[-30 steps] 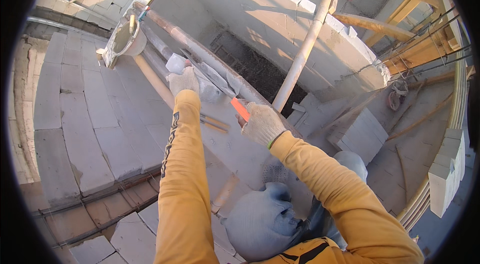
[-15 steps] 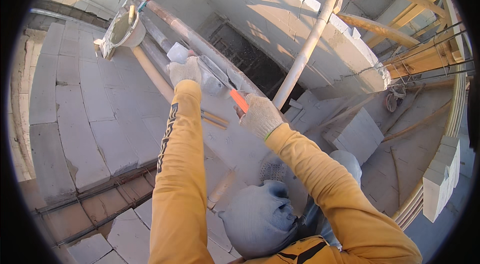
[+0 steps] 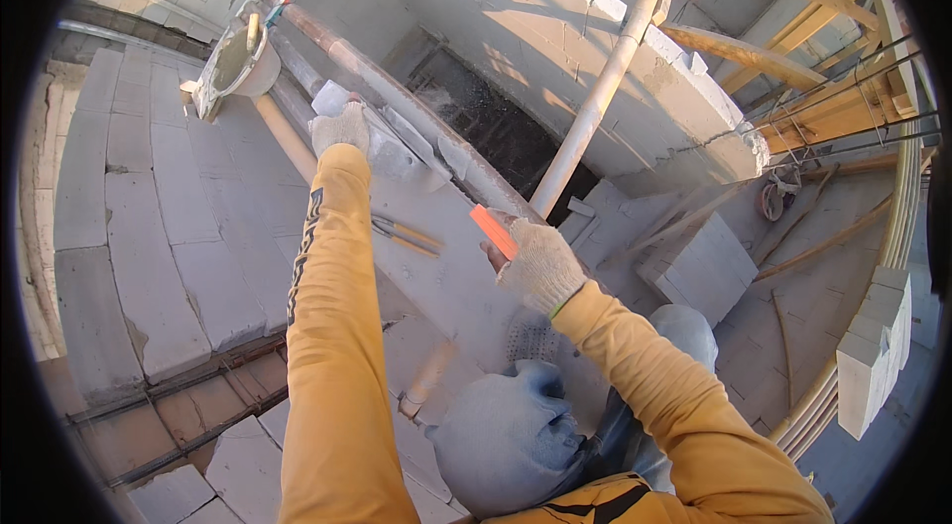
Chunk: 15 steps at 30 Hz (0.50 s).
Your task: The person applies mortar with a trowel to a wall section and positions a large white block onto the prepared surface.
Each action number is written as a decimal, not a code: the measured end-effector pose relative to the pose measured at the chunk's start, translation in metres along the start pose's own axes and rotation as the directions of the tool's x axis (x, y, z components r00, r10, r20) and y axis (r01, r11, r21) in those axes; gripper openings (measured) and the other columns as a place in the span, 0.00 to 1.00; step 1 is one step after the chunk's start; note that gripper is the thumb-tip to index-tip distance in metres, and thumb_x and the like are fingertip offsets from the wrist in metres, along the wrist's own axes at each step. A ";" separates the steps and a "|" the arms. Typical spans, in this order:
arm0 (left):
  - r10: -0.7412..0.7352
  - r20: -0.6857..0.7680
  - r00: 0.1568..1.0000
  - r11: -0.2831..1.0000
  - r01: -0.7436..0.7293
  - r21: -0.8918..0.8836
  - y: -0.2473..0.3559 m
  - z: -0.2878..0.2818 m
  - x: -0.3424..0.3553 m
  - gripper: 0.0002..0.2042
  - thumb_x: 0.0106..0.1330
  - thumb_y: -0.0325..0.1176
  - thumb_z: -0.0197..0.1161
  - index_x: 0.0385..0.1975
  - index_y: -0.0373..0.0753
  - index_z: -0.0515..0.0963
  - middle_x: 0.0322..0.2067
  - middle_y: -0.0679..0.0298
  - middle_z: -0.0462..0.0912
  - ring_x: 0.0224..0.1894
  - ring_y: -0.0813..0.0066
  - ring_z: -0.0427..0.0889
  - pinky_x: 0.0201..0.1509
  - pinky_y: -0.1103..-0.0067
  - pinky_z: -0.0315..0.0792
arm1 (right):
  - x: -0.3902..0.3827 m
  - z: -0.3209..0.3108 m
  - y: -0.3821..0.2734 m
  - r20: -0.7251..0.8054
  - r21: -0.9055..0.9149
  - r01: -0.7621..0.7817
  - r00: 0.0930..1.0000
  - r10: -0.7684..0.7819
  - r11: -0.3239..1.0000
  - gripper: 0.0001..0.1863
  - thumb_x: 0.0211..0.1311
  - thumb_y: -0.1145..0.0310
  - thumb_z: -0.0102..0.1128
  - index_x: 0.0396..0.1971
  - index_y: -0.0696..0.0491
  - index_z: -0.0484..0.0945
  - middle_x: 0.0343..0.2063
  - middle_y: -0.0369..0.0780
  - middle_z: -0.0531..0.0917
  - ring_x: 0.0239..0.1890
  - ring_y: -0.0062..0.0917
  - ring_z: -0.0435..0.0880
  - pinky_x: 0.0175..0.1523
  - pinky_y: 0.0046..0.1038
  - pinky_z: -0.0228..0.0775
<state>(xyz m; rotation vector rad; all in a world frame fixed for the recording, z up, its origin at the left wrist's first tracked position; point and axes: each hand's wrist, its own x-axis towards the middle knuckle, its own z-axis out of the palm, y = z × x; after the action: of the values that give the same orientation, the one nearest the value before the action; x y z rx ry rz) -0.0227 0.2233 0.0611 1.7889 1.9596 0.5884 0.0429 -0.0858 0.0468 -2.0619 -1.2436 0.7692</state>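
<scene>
Right hand, gloved, clamped on orange handle of saw, drawn back toward body since a second ago — stroke in return half. Left hand, fingers curled, pressing pale block at far edge of block wall. Saw's long axis diagonal: handle near-right, blade pointing far-left into block.

No packages, labels, signs or screens in view.
</scene>
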 end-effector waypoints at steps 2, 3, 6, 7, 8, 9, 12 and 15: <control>0.023 0.027 0.999 0.999 -0.022 -0.032 -0.009 0.002 -0.002 0.35 0.58 0.53 0.66 0.49 0.20 0.72 0.48 0.38 0.79 0.51 0.46 0.80 0.55 0.67 0.72 | -0.074 -0.006 0.017 -0.120 -0.037 0.158 0.980 -0.162 0.987 0.21 0.63 0.64 0.58 0.53 0.60 0.75 0.26 0.50 0.84 0.31 0.43 0.85 0.38 0.36 0.79; 0.038 0.038 0.999 0.998 -0.037 -0.041 -0.011 0.003 -0.004 0.35 0.58 0.52 0.66 0.49 0.20 0.72 0.48 0.38 0.80 0.52 0.46 0.80 0.55 0.67 0.72 | -0.086 -0.008 0.019 -0.097 -0.020 0.114 0.989 -0.115 0.993 0.21 0.62 0.64 0.58 0.53 0.59 0.75 0.28 0.50 0.84 0.32 0.42 0.86 0.38 0.36 0.79; 0.078 0.067 0.995 0.996 -0.076 -0.037 0.021 0.012 -0.024 0.36 0.58 0.53 0.65 0.50 0.21 0.71 0.48 0.38 0.80 0.52 0.46 0.80 0.56 0.67 0.72 | -0.072 -0.019 0.014 0.042 -0.024 -0.035 0.998 0.036 0.999 0.21 0.62 0.64 0.58 0.52 0.58 0.76 0.32 0.49 0.84 0.34 0.39 0.86 0.38 0.36 0.79; 0.047 0.057 0.997 0.999 -0.046 -0.017 0.022 0.015 -0.019 0.36 0.58 0.54 0.65 0.50 0.21 0.71 0.47 0.38 0.80 0.52 0.46 0.80 0.56 0.67 0.72 | -0.043 -0.018 -0.006 0.170 -0.059 -0.104 0.979 0.113 0.993 0.21 0.62 0.64 0.58 0.52 0.58 0.76 0.34 0.49 0.84 0.34 0.38 0.86 0.38 0.36 0.79; 0.003 0.015 1.000 1.000 -0.003 0.000 0.013 0.007 0.002 0.36 0.58 0.55 0.65 0.50 0.21 0.72 0.47 0.39 0.80 0.52 0.46 0.80 0.56 0.67 0.72 | -0.026 -0.016 -0.023 0.303 -0.101 -0.136 0.939 0.161 0.986 0.20 0.61 0.64 0.58 0.51 0.58 0.76 0.36 0.49 0.84 0.35 0.37 0.86 0.38 0.35 0.79; -0.011 -0.013 1.000 1.000 0.011 0.009 0.002 0.004 0.015 0.37 0.58 0.56 0.64 0.50 0.20 0.71 0.48 0.38 0.79 0.53 0.45 0.79 0.57 0.66 0.71 | -0.028 -0.015 -0.025 0.243 -0.086 -0.117 0.961 0.134 0.989 0.21 0.61 0.63 0.58 0.51 0.59 0.76 0.36 0.49 0.83 0.34 0.38 0.86 0.37 0.36 0.78; 0.027 -0.067 0.997 0.999 -0.024 0.046 -0.020 0.000 0.033 0.44 0.56 0.61 0.63 0.53 0.17 0.70 0.52 0.34 0.76 0.58 0.43 0.75 0.61 0.66 0.68 | -0.031 -0.008 -0.003 0.039 -0.101 0.099 0.995 -0.096 0.990 0.21 0.59 0.58 0.60 0.40 0.63 0.76 0.22 0.50 0.83 0.28 0.44 0.85 0.33 0.40 0.78; -0.025 -0.017 1.000 0.998 0.024 -0.054 -0.021 -0.002 0.019 0.36 0.58 0.57 0.64 0.49 0.23 0.74 0.46 0.40 0.81 0.51 0.44 0.81 0.56 0.65 0.72 | -0.060 -0.010 -0.009 0.037 -0.088 0.055 0.998 -0.052 0.995 0.22 0.60 0.58 0.59 0.42 0.63 0.76 0.22 0.50 0.83 0.27 0.42 0.86 0.31 0.38 0.78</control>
<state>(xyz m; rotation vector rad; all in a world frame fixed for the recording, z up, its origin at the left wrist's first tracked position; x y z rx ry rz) -0.0425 0.2405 0.0498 1.7305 1.9554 0.6448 0.0215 -0.1382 0.0701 -2.0852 -1.3691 0.7403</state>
